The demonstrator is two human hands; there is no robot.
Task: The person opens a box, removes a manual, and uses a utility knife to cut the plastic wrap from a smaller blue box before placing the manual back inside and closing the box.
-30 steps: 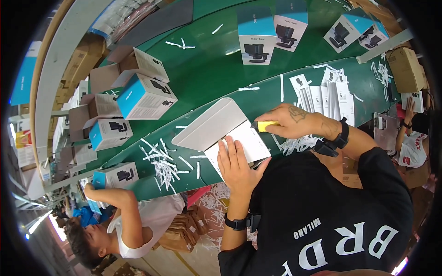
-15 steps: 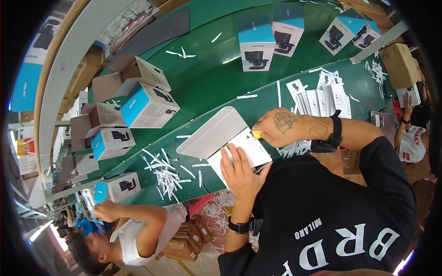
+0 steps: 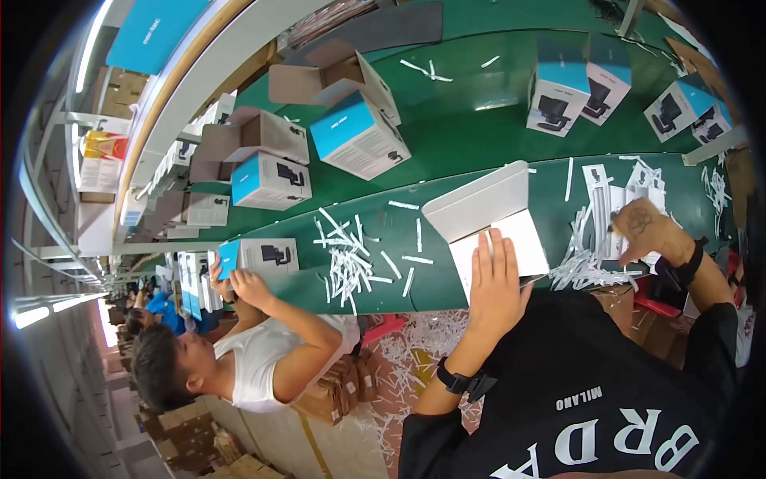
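A white carton with its flap [image 3: 481, 201] raised lies on the green bench in front of me. My left hand [image 3: 496, 283] rests on the white surface [image 3: 527, 241] below the flap, fingers stretched out and thumb at the near edge. Off to the right, my right hand [image 3: 648, 231] is over a fanned stack of white printed leaflets [image 3: 604, 214], its thumb apart from the fingers. I cannot tell whether it touches them. Nothing shows in it. Thin white paper strips [image 3: 586, 271] are heaped beside the leaflets.
Blue-and-white printed boxes [image 3: 359, 140] stand open at left; closed ones [image 3: 556, 96] stand farther back. More paper strips [image 3: 351, 267] lie left of the carton. A co-worker [image 3: 275, 351] in a white top sits at left, hands at another box [image 3: 267, 255].
My right hand has left the carton's right edge and moved right to the leaflets; the yellow item at its fingers no longer shows. My left hand stays on the carton. The view has shifted left.
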